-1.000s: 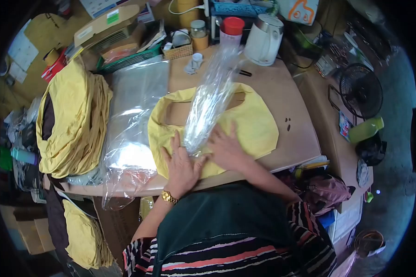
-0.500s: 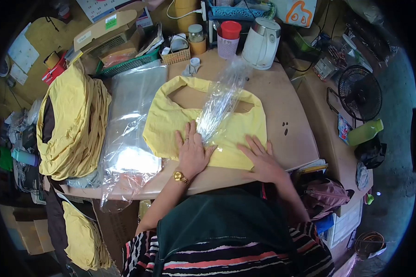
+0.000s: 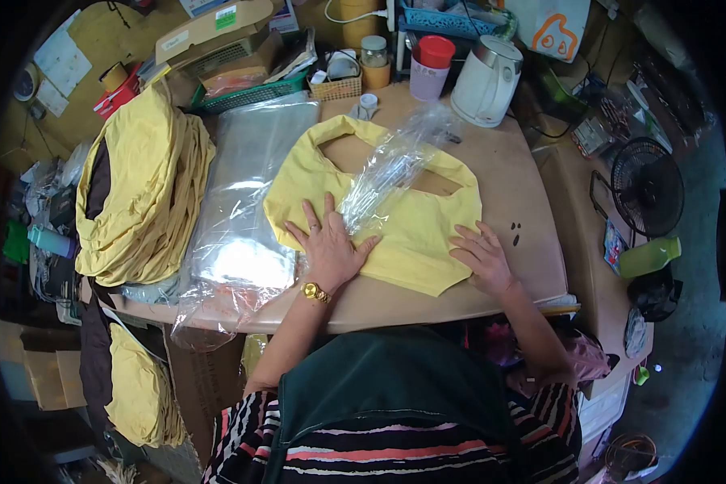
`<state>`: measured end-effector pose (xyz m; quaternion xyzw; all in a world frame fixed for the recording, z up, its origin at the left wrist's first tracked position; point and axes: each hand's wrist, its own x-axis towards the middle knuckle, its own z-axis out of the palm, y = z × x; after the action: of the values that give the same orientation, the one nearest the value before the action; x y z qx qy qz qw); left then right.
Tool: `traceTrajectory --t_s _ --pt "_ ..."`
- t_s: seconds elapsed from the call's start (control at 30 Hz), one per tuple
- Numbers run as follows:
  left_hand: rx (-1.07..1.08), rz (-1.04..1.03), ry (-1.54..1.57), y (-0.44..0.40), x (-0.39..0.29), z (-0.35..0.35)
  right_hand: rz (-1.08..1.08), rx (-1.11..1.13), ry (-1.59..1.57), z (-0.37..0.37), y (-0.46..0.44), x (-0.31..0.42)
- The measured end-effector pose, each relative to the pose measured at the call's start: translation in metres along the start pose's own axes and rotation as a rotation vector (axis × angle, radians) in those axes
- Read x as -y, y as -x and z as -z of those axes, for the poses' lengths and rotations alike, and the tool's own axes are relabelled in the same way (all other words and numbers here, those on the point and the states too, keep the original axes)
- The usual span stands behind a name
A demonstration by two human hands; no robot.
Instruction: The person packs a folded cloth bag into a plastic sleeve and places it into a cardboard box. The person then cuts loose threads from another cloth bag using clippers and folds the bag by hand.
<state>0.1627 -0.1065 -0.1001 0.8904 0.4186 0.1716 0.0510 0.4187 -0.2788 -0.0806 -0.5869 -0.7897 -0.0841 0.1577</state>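
A yellow cloth bag [image 3: 415, 234] with a wide handle loop lies flat on the table in front of me. A narrow, crumpled clear plastic bag [image 3: 394, 165] runs slantwise across it and over the loop. My left hand [image 3: 331, 250], with a gold watch at the wrist, presses flat on the left part of the cloth with fingers spread, next to the plastic's lower end. My right hand [image 3: 484, 256] rests at the cloth bag's right edge, its fingers stretched over the border; the thumb is mostly hidden.
Left of the cloth lies a stack of clear plastic sheets [image 3: 254, 177], then a tall pile of yellow bags [image 3: 145, 194]. At the back stand a green basket [image 3: 250, 97], a pink cup [image 3: 429, 81] and a white kettle [image 3: 486, 85]. A black fan [image 3: 647, 187] is far right.
My right hand has moved from the lower right of the cloth up and outward to its right edge. My left hand's fingers have spread wider. The whole view has shifted slightly.
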Motion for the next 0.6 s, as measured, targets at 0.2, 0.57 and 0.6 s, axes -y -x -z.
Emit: traceTrajectory --t_s 0.2,0.57,0.6 --pt "0.116 -0.236 0.311 0.016 -0.041 -0.013 0.034 -0.282 0.009 0.103 -0.1 0.042" --pt "-0.089 0.459 2.429 0.028 0.041 0.037 -0.059 1.11 -0.181 0.038 -0.235 0.02" --pt "-0.19 0.335 2.316 0.033 0.056 0.047 -0.054 1.108 -0.18 0.018 -0.233 0.013"
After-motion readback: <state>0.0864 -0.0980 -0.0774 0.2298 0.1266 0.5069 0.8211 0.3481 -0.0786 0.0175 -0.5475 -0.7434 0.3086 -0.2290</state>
